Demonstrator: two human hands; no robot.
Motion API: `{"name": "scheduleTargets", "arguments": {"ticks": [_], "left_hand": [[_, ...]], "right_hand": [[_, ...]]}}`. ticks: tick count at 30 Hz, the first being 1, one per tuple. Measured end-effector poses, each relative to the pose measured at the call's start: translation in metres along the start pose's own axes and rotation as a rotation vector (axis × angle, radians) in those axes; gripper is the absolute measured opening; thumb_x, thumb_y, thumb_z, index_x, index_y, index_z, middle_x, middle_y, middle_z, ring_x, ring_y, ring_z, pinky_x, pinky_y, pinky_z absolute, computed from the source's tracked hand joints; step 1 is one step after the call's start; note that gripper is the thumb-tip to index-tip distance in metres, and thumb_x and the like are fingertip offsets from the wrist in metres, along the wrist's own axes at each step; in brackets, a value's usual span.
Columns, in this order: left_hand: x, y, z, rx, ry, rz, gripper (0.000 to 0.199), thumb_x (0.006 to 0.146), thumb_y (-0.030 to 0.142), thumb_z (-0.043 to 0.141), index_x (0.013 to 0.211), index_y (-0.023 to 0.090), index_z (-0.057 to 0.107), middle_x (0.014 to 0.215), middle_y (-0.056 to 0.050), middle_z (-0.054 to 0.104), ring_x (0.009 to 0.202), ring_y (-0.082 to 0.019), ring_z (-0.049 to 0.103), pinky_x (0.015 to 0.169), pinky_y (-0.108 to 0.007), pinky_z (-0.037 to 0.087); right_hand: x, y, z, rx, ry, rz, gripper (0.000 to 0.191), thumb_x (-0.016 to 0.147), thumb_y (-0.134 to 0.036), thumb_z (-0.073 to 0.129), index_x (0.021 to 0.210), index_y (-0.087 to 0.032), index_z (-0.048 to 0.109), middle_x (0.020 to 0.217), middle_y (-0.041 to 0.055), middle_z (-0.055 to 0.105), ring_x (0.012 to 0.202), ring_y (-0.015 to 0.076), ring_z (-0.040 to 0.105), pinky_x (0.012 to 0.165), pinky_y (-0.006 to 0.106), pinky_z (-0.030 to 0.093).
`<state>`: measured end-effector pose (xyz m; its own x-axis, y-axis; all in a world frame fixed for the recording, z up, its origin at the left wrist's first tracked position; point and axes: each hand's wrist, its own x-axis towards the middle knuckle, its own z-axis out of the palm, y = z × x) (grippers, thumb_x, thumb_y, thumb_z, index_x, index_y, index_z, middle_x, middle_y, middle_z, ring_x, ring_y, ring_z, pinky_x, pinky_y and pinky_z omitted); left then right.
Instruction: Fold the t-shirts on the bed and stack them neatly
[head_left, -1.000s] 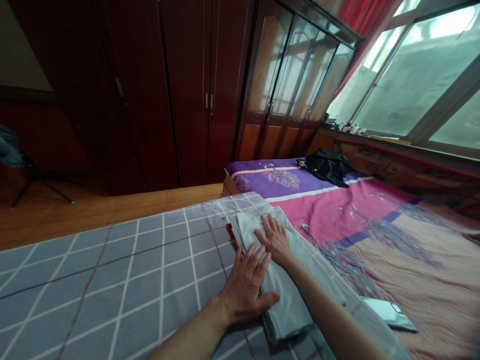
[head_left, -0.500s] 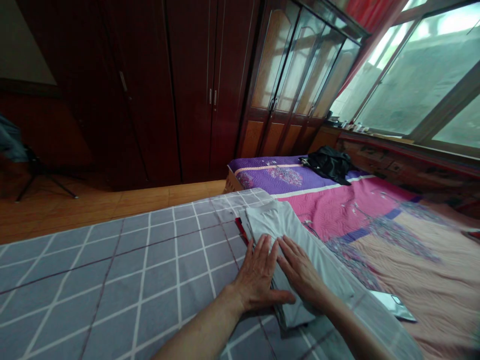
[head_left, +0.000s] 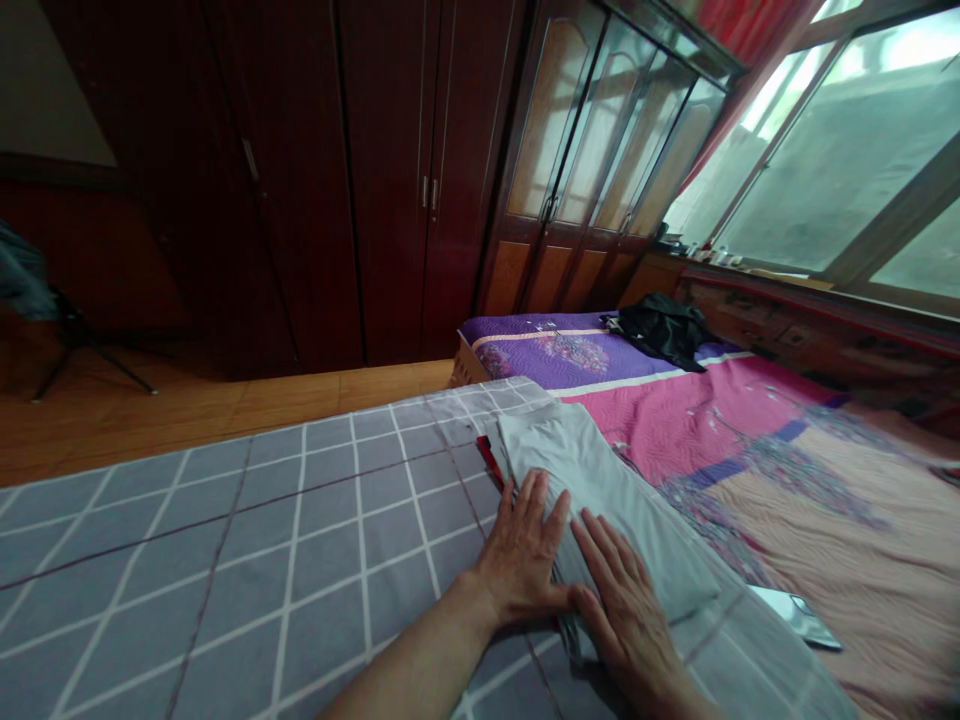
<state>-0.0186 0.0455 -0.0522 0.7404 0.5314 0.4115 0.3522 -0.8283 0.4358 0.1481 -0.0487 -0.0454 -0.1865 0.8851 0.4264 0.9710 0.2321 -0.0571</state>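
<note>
Left hand [head_left: 523, 560] and right hand [head_left: 628, 605] rest (unclenched) on cloth [head_left: 637, 510] pointing lengthwise away leftward

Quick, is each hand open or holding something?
Left hand: open, resting on the folded cloth.
Right hand: open, resting on the same cloth.

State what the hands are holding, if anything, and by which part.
Nothing is held: the left hand and right hand lie open, palms down, against the folded pale cloth.
</note>
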Motion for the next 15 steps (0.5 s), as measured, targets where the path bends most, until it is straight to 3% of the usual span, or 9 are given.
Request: {"name": "scheduleTargets", "arguments": {"ticks": [8, 12, 15], "left_hand": [[-0.003, -0.002, -0.005, -0.021, 0.002, 0.006, 0.102, 0.070, 0.076, 0.051, 0.148, 0.020, 0.015, 0.154, -0.020, 0.008, 0.141, -0.038, 0.004, 0.108, -0.064, 0.012], [-0.001, -0.001, -0.013, -0.010, 0.013, 0.000, 0.092, 0.076, 0.072, 0.049, 0.146, 0.019, 0.022, 0.153, -0.020, 0.014, 0.141, -0.036, 0.006, 0.109, -0.062, 0.011], [0.000, 0.002, -0.018, 0.023, 0.078, -0.006, 0.079, 0.084, 0.064, 0.044, 0.145, 0.018, 0.025, 0.153, -0.016, 0.020, 0.142, -0.033, 0.007, 0.111, -0.061, 0.008]], "right_hand": [[-0.024, 0.004, 0.001, -0.072, -0.011, -0.048, 0.081, 0.084, -0.047, 0.052, 0.150, -0.027, 0.009, 0.153, 0.0089, 0.021, 0.137, 0.0349, 0.023, 0.103, 0.057, 0.033], [-0.034, 0.006, -0.007, -0.080, -0.010, -0.057, 0.085, 0.080, -0.049, 0.056, 0.149, -0.029, 0.010, 0.152, 0.0097, 0.023, 0.135, 0.0365, 0.027, 0.099, 0.057, 0.037], [-0.021, 0.002, -0.019, -0.025, 0.004, -0.022, 0.079, 0.083, -0.049, 0.051, 0.149, -0.030, 0.012, 0.151, 0.0080, 0.026, 0.134, 0.0340, 0.031, 0.099, 0.054, 0.039]]}}
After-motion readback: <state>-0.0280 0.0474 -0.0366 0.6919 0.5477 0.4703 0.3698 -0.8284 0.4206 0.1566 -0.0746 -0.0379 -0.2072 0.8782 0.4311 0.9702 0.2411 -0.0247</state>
